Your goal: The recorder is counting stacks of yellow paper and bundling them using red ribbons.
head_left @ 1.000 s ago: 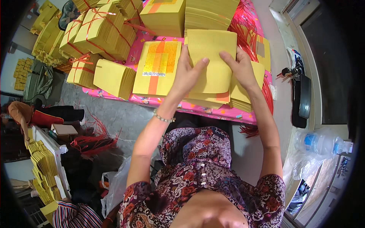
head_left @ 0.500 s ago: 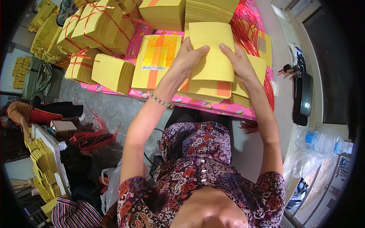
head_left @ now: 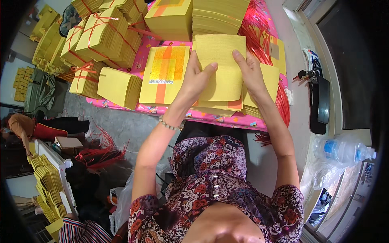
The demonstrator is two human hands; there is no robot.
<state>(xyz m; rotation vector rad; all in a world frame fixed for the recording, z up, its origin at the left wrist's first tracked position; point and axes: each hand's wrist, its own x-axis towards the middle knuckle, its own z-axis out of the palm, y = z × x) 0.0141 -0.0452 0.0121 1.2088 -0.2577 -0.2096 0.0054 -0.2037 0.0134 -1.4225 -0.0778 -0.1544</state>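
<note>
Yellow paper [head_left: 221, 77], a single sheet or several, hard to tell from above, is held between both hands over the near side of the pink-covered table [head_left: 253, 124]. The left hand [head_left: 197, 76] grips its left edge and the right hand [head_left: 251, 72] its right, each thumb on the upper face. Just left lies an orange-patterned pile [head_left: 163, 73]; red strands [head_left: 258, 31] trail to the right, and tied bundles [head_left: 99, 38] stand farther left.

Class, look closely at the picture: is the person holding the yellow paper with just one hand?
No, the left hand and the right hand hold the yellow paper at opposite sides, both thumbs on top.
</note>
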